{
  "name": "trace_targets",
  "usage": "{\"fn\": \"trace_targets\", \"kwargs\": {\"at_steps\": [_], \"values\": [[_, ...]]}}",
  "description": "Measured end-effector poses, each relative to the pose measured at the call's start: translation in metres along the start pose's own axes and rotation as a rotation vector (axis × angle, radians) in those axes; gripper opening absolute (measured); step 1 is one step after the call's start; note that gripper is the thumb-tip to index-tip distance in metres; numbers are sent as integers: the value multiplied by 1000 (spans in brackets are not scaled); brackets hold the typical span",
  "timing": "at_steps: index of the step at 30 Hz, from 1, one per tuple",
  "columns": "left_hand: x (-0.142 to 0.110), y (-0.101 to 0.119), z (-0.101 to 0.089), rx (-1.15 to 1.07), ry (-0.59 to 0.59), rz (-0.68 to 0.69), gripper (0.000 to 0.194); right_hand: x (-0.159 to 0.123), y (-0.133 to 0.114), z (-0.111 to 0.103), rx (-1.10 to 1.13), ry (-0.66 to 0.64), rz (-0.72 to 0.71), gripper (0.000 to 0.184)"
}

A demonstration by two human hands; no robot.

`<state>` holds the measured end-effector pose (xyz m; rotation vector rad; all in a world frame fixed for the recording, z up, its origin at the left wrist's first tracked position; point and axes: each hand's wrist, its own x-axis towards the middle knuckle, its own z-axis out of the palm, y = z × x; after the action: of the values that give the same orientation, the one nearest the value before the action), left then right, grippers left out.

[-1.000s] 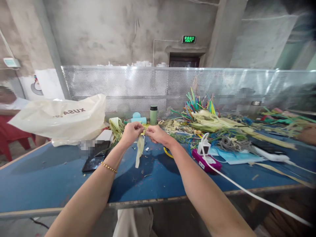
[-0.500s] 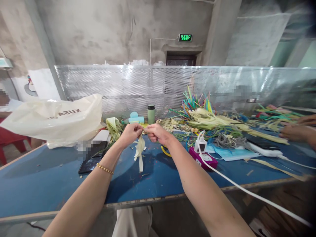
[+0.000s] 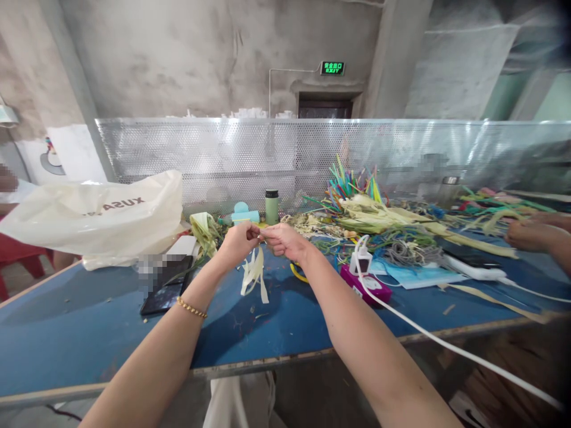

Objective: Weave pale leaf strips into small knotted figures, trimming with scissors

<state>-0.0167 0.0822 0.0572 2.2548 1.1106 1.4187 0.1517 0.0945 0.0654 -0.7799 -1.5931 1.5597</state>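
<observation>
My left hand (image 3: 239, 242) is closed in a pinch above the blue table, a beaded bracelet on its wrist. Pale strips of corn husk (image 3: 253, 272) dangle below its fingertips, their loose ends off the tabletop. My right hand (image 3: 285, 239) meets it fingertip to fingertip, thumb and forefinger pinched at the top of the same husk. The exact spot between the fingers is too small to make out. Behind the left hand lies a bundle of green-yellow husk (image 3: 204, 232). A larger heap of husk (image 3: 366, 213) is to the right, beyond my right hand.
A white plastic bag (image 3: 102, 214) and a dark tablet (image 3: 163, 291) lie left. At the back stands a green bottle (image 3: 272, 208). Right are a purple power block (image 3: 368, 285) with a white cable, coiled cords (image 3: 408, 252), a blue mask (image 3: 419, 276), and another person's hands (image 3: 530, 235).
The hanging husk has turned and swung, its strips now spread apart. My hands stay together in nearly the same place. The other person's hands at right have shifted slightly.
</observation>
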Motion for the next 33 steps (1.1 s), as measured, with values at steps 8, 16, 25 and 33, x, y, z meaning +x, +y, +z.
{"fn": "trace_targets", "kwargs": {"at_steps": [8,16,25,33], "values": [[-2,4,0,200,80,109,10,-2,-4,1,37,-46,-65,30],[0,1,-3,-277,70,-92,11,-3,-9,-4,63,89,-106,34],[-1,6,-3,-534,87,-215,14,5,3,2,-558,355,-230,32],[0,5,-5,-553,83,-178,14,2,-5,21,-496,397,-419,7]]}}
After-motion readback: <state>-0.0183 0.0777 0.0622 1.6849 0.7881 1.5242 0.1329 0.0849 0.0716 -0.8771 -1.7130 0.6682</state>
